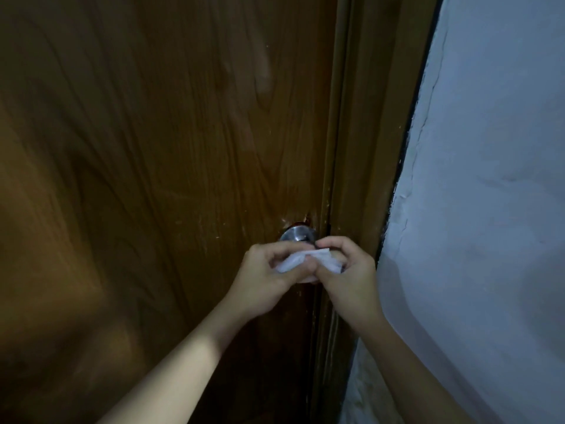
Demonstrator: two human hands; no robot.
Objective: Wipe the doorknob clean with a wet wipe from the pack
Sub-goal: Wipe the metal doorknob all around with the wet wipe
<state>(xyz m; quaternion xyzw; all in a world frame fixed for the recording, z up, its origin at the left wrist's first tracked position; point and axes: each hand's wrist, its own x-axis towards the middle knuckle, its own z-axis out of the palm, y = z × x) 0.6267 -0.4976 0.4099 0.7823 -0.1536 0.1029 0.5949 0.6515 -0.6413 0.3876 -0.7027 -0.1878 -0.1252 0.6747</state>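
Note:
A steel doorknob [296,234] sticks out of a brown wooden door [153,148], near the door's right edge. Only its round base plate shows; my hands hide the knob itself. A white wet wipe [301,260] is bunched between both hands, just in front of and below the plate. My left hand [269,270] grips the wipe's left part with curled fingers. My right hand [348,264] pinches its right part from above. The pack is not in view.
The brown door frame [367,148] runs up the right of the door. A pale, cracked wall [489,209] fills the right side. The light is dim.

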